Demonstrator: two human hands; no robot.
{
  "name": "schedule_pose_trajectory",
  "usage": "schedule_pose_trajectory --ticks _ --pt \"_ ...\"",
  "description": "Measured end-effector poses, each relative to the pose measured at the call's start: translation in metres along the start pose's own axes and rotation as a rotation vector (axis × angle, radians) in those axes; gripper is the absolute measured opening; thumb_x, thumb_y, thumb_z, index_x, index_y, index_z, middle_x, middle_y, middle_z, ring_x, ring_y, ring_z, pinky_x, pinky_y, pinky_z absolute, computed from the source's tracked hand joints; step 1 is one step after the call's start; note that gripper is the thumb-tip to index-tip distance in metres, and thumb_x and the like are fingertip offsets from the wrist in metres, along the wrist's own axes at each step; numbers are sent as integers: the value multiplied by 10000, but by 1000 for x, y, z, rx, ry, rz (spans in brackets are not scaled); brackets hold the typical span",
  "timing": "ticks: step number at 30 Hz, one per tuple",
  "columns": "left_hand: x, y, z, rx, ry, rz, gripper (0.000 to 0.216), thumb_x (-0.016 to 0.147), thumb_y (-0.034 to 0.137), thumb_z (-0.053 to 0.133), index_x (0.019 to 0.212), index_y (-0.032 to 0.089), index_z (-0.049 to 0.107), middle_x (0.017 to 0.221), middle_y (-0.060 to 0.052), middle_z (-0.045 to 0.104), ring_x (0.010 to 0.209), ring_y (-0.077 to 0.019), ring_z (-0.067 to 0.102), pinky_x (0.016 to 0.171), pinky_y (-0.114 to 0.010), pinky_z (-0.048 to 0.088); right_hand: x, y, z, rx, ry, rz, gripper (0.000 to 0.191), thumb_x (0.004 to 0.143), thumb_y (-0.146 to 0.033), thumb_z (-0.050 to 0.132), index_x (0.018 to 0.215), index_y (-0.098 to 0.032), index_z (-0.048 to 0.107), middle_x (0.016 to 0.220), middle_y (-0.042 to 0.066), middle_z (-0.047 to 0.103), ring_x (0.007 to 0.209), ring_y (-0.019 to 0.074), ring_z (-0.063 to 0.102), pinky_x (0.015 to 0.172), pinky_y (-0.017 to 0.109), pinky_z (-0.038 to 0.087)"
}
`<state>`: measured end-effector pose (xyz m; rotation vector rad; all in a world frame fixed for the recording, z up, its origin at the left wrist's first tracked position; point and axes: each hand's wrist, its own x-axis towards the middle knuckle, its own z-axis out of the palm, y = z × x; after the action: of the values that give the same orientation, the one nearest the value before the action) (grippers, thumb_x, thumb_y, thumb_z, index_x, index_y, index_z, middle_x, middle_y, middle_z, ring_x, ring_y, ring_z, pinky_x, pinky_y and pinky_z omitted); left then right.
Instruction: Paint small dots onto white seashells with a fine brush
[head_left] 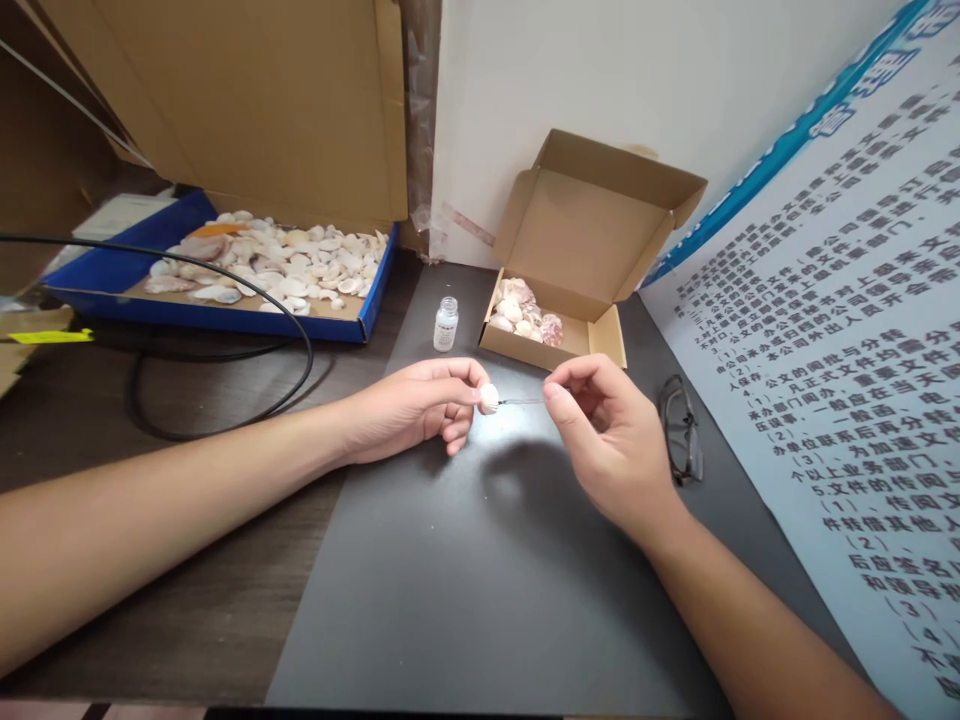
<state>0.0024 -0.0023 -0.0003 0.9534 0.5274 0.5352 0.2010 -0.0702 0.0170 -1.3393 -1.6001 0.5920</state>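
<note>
Between the thumb and fingers of my left hand (439, 405) is a small white ribbed seashell (489, 399), held just above the dark mat. My right hand (604, 425) pinches a thin brush (525, 402) with a clear, narrow shaft. Its dark tip points left and meets the shell's right side, or comes very close to it. The brush's far end is hidden in my right fingers. Behind my left hand stands a small uncapped glass bottle (445, 325) with a white label.
A small open cardboard box (517, 348) holds several shells behind my hands. Farther left, a blue-edged box (330, 328) is filled with shells. A black cable (311, 350) loops across the table. Glasses (681, 430) lie at right, beside a printed sheet (825, 400).
</note>
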Motion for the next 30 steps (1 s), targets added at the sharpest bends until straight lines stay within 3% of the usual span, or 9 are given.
schedule_pose_trajectory --ticks 6,16,23,30 --pt "-1 0 2 41 23 -17 95 794 170 684 827 148 597 689 22 563 527 -72 462 512 -223 458 -1 0 -1 73 -11 -14 96 944 -276 553 864 -223 552 650 -55 494 512 94 452 501 249 373" --pt "1 0 -1 19 -19 -14 42 819 143 639 818 145 597 659 22 573 505 -72 473 522 -232 449 4 3 0 -24 60 13 91 891 -243 615 827 -228 551 677 -36 532 537 106 442 498 259 367" --pt "0 1 2 42 -19 -7 47 817 161 646 820 147 601 634 33 541 505 -70 470 521 -228 438 -1 0 0 105 -16 17 76 919 -275 598 882 -220 561 733 -39 545 512 81 474 504 253 383" --pt "0 2 2 41 -14 -4 62 818 162 651 837 147 594 648 31 549 512 -72 463 514 -230 436 -1 -1 0 87 -18 -1 62 919 -252 590 879 -216 559 724 -42 544 524 81 486 525 254 397"
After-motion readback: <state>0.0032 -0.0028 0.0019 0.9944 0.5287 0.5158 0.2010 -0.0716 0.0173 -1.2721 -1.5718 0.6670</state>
